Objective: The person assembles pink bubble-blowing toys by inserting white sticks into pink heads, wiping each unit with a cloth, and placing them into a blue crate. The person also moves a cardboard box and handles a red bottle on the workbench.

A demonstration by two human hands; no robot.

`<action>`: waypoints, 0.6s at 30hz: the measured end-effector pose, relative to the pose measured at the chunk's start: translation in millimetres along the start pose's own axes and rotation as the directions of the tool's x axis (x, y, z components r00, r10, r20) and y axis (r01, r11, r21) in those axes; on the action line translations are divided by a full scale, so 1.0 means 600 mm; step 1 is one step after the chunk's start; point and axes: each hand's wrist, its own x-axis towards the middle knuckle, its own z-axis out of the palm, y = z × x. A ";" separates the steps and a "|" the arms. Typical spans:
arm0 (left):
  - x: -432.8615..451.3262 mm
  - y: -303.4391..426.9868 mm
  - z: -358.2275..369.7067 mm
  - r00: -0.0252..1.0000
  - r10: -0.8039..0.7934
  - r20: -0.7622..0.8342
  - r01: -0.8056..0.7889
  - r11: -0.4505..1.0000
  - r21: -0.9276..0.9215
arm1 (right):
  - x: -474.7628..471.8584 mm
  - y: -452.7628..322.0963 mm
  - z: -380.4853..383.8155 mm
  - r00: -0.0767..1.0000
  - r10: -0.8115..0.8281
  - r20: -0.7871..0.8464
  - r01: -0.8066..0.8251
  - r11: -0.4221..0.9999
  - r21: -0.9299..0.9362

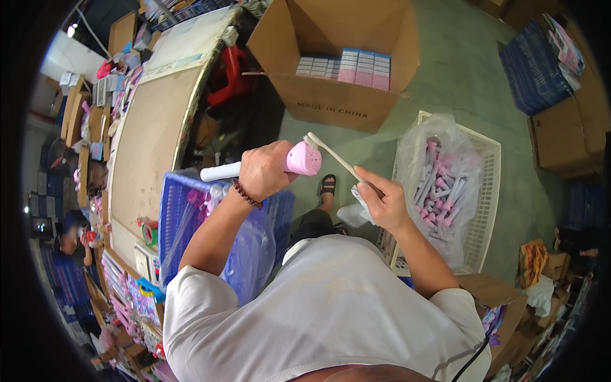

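My left hand (265, 168) grips a toy microphone with a pink head (305, 158) and a white handle (220, 171). The pink head points right and has small holes in its face. In my right hand (384, 196) is a white toothbrush (339, 160), its bristles against the upper edge of the pink head. A white cloth or tissue (363, 204) is also tucked in the right hand, with part hanging below it. To my right, a cream plastic crate (490, 191) lined with clear film holds many similar pink-and-white pieces (441, 191).
A blue crate (168, 210) with pink and purple parts stands at my left beside a long worktable (152, 114). Ahead is an open cardboard carton (334, 102) with pink-and-white boxes (365, 69). A red plastic container (231, 76) sits near the table. Another person (71, 243) is at far left.
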 end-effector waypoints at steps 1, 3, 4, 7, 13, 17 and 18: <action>0.027 -0.009 0.010 1.000 0.011 -0.003 -0.011 1.000 -0.024 | 0.023 0.008 -0.006 1.000 0.007 -0.012 -0.007 1.000 -0.002; 0.084 -0.031 0.029 1.000 0.025 0.006 -0.025 0.999 -0.046 | 0.071 0.022 -0.017 0.999 0.020 -0.041 -0.021 1.000 -0.007; 0.114 -0.043 0.037 0.999 0.034 0.011 -0.033 0.998 -0.057 | 0.094 0.027 -0.023 0.996 0.067 -0.059 -0.069 0.997 -0.026; 0.205 -0.077 0.074 0.996 0.082 -0.015 -0.084 0.980 -0.183 | 0.152 0.035 -0.043 0.975 0.172 -0.140 -0.179 0.983 -0.039; 0.359 -0.104 0.121 0.998 0.048 -0.032 -0.056 0.944 -0.326 | 0.233 0.070 -0.086 0.929 0.218 -0.298 -0.220 0.975 0.025; 0.424 -0.115 0.171 0.993 -0.087 -0.086 0.039 0.892 -0.451 | 0.298 0.096 -0.122 0.922 0.307 -0.236 -0.273 0.947 0.167; 0.435 -0.111 0.187 0.985 -0.141 -0.096 0.071 0.854 -0.516 | 0.307 0.106 -0.132 0.937 0.286 -0.201 -0.265 0.956 0.125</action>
